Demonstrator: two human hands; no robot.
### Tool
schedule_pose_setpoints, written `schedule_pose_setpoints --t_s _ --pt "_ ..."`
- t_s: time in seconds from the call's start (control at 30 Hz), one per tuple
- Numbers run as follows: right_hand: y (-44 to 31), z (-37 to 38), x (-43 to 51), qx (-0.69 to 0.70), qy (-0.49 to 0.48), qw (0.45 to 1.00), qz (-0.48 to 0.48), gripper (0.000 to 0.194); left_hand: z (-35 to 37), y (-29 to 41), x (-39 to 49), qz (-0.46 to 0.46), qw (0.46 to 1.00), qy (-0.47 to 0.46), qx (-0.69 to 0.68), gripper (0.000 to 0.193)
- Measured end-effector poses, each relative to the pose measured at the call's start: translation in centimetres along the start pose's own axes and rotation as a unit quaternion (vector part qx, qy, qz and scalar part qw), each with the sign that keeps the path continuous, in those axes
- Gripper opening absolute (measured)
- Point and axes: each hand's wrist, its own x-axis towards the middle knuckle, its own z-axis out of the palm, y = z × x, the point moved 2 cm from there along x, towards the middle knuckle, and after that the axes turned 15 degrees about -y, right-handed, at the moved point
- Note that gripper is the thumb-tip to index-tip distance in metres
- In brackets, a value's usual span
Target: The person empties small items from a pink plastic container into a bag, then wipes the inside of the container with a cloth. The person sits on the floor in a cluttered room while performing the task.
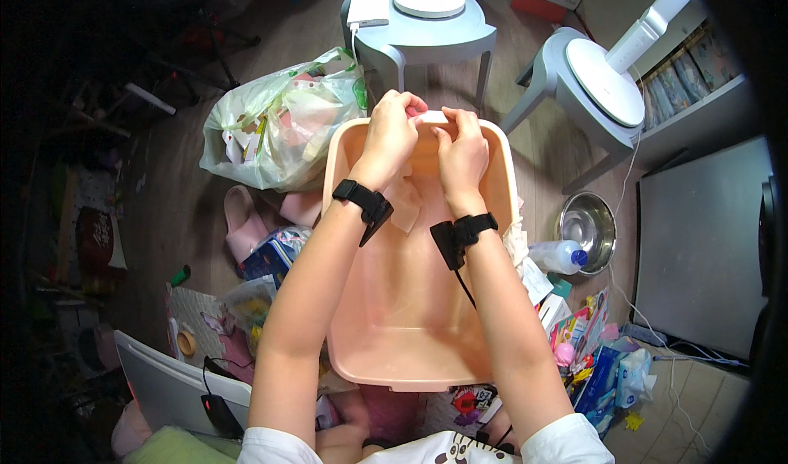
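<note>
A peach-coloured plastic tub (425, 356) stands before me, its far rim under my hands. My left hand (394, 128) is at that rim with its fingers curled; whether anything small is between the fingertips is hidden. Close to its right, my right hand (465, 144) has its fingertips over the rim and its thumb at the inner wall. A thin, pale crumpled sheet (405, 204), perhaps tissue, lies inside the tub below my left hand. Both wrists wear black straps with dark devices.
A stuffed plastic bag (277, 125) and pink slippers (242, 221) lie left. Grey stools (425, 36) stand beyond the tub. A steel bowl (572, 211), plastic bottle (557, 256), packets and a cable are at right. A white panel (178, 378) with a black mouse (220, 415) is near left.
</note>
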Motion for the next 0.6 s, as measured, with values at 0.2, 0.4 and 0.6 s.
schedule_pose_setpoints --t_s 0.2,0.4,0.6 --pt "-1.3 -0.5 -0.8 -0.026 0.02 0.999 -0.033 0.033 -1.9 0.7 -2.4 -0.045 0.998 -0.038 -0.037 0.018" --pt "-0.7 3.1 -5.6 -0.016 -0.126 0.989 0.078 0.024 -6.4 0.5 -9.7 -0.203 0.959 0.004 0.196 0.037" --pt "3.5 10.7 -8.4 -0.048 -0.293 0.953 0.058 0.032 -7.4 -1.4 -13.1 -0.31 0.936 -0.094 0.14 0.035"
